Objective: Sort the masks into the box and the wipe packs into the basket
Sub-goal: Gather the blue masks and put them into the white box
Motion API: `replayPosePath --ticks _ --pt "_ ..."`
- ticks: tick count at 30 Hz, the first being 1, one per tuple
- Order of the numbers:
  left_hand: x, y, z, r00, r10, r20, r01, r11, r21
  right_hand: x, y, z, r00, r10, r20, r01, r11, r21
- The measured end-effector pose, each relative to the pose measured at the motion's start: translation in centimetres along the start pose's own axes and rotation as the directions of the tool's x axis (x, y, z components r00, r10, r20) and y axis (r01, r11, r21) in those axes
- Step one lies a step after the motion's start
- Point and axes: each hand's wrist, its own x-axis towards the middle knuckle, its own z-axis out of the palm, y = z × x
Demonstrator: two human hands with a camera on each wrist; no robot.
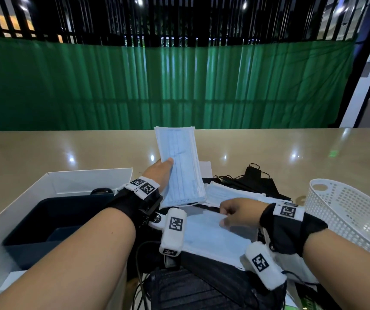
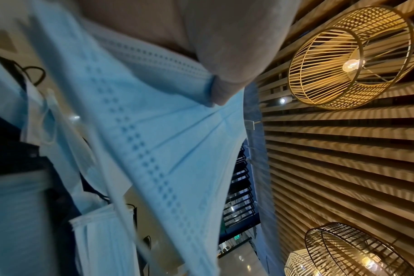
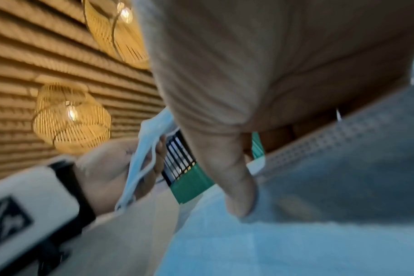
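My left hand point(image 1: 160, 173) holds a stack of light blue masks point(image 1: 178, 162) upright above the table, thumb across the front; the same stack of blue masks point(image 2: 140, 130) fills the left wrist view under the thumb point(image 2: 215, 56). My right hand point(image 1: 235, 212) rests with curled fingers on another blue mask point(image 1: 210, 238) lying flat; in the right wrist view the thumb point(image 3: 229, 177) presses that blue mask point(image 3: 319, 205). More pale masks point(image 1: 228, 194) and black masks point(image 1: 257, 182) lie in a pile behind. The white box point(image 1: 23, 198) with a dark inside stands at the left, the white perforated basket point(image 1: 347, 211) at the right.
A black bag point(image 1: 201, 287) and cables lie at the near edge under the masks. Something green point(image 1: 307, 304) shows at the bottom right. The beige tabletop point(image 1: 269, 148) stretches back to a green curtain point(image 1: 168, 86).
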Motion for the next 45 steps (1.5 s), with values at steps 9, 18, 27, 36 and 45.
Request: replayPosePath --ticks 9,18,27,36,45 --pt "0.1 0.0 -0.1 0.999 -0.046 0.001 0.046 0.999 -0.018 -1.2 3.7 -4.2 0.901 0.234 -0.366 0.02 0.82 0.572" --pt "-0.6 -0.2 0.7 0.985 -0.133 0.112 0.141 0.988 -0.067 -1.4 -0.7 -4.9 0.898 0.067 -0.435 0.37 0.42 0.829" --pt "-1.9 1.4 0.1 0.977 -0.203 0.057 0.179 0.941 0.288 -0.4 -4.3 -3.4 0.912 -0.033 -0.408 0.408 0.135 0.903" --pt "-1.4 1.2 -0.1 0.981 -0.191 0.043 0.167 0.931 0.323 -0.9 -4.3 -4.6 0.85 -0.066 -0.523 0.527 0.123 0.841" --pt "-1.9 1.8 -0.1 0.979 -0.197 0.043 0.182 0.954 0.24 0.2 -3.9 -2.0 0.955 -0.007 -0.296 0.279 0.354 0.892"
